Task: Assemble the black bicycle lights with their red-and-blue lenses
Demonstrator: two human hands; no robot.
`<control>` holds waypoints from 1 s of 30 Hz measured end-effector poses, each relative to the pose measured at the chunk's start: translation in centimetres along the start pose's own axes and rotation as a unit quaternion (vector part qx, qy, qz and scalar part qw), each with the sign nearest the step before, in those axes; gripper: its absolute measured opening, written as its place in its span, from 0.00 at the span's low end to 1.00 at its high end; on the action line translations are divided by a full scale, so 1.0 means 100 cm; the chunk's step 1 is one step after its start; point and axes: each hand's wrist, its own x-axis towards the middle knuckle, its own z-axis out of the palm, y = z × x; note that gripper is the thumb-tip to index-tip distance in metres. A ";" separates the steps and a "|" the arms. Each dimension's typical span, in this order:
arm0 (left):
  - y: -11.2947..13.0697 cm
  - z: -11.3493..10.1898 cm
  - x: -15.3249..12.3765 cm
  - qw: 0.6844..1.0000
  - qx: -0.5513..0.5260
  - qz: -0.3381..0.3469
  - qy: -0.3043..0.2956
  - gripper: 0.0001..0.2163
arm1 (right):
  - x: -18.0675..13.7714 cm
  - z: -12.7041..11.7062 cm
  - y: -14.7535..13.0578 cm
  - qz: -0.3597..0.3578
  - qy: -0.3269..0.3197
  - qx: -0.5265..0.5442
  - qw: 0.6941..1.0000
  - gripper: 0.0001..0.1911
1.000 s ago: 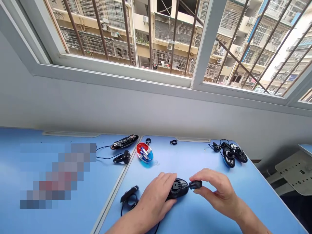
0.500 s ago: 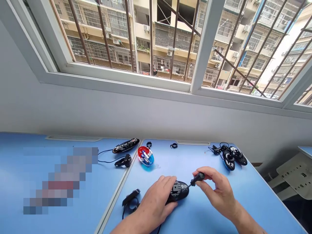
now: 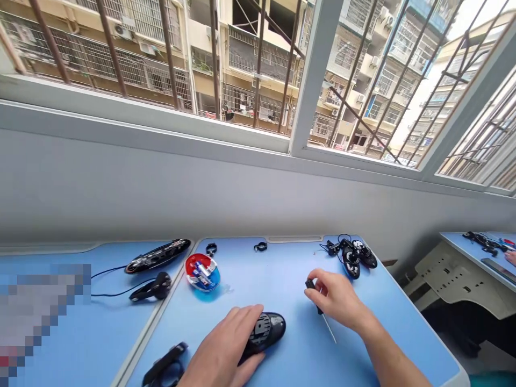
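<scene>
My left hand point(image 3: 226, 346) is closed over a black oval device point(image 3: 276, 325), holding it down on the blue table. A round ribbed patch on the device faces up, and its left end is hidden under my palm. My right hand point(image 3: 338, 298) grips the black handle of a screwdriver point(image 3: 320, 310) between thumb and fingers. The metal shaft slants down toward the tabletop, apart from the device. Left of my left hand lies a black bracket-like part point(image 3: 167, 363) with a ring.
Behind stand a red-and-blue shell point(image 3: 202, 273) with batteries inside and two black ring clamps point(image 3: 212, 248) point(image 3: 261, 246). Black parts with a cable point(image 3: 351, 258) lie at the back right. A black casing point(image 3: 159, 257) and clip point(image 3: 152, 289) sit left of the seam. Another person's hand point(image 3: 511, 257) shows at far right.
The screwdriver has left the device's right end; its shaft has swung from pointing left to pointing down and right. My left hand stays on the device. The view has turned right.
</scene>
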 end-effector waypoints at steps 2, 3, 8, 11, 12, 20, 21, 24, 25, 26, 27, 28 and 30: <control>-0.002 0.002 -0.001 1.000 0.000 0.003 0.011 0.24 | 0.001 0.002 -0.002 0.016 -0.004 -0.029 0.999 0.07; -0.003 0.003 -0.001 1.000 0.000 0.004 0.014 0.24 | 0.002 0.002 -0.002 0.023 -0.007 -0.043 0.999 0.07; -0.003 0.003 -0.001 1.000 -0.003 0.001 0.014 0.23 | 0.007 0.007 0.002 0.049 -0.023 -0.100 0.994 0.08; -0.002 0.001 0.000 1.000 0.008 -0.003 0.010 0.24 | 0.009 0.010 0.005 0.054 -0.029 -0.126 0.990 0.09; -0.001 0.001 0.000 1.000 0.015 -0.004 0.006 0.24 | 0.009 0.011 0.007 0.055 -0.030 -0.133 0.989 0.09; 0.019 -0.015 0.006 0.996 0.029 -0.056 -0.062 0.25 | 0.010 0.018 0.011 0.057 -0.045 -0.174 0.982 0.07; 0.021 -0.017 0.007 0.995 0.025 -0.064 -0.068 0.26 | 0.010 0.018 0.010 0.055 -0.046 -0.178 0.981 0.07; 0.026 -0.022 0.008 0.994 0.012 -0.076 -0.083 0.30 | 0.009 0.017 0.009 0.053 -0.050 -0.188 0.979 0.06; 0.026 -0.023 0.008 0.993 0.009 -0.076 -0.086 0.31 | 0.009 0.017 0.009 0.052 -0.051 -0.190 0.979 0.06; 0.027 -0.023 0.008 0.993 0.007 -0.076 -0.087 0.32 | 0.008 0.017 0.009 0.052 -0.052 -0.192 0.979 0.06; 0.027 -0.024 0.008 0.993 0.006 -0.075 -0.088 0.33 | 0.008 0.017 0.009 0.052 -0.052 -0.194 0.978 0.06; 0.027 -0.024 0.008 0.994 0.005 -0.072 -0.087 0.33 | 0.008 0.017 0.009 0.051 -0.053 -0.195 0.978 0.06; 0.027 -0.025 0.008 0.994 0.007 -0.066 -0.089 0.32 | 0.008 0.017 0.009 0.049 -0.053 -0.197 0.978 0.07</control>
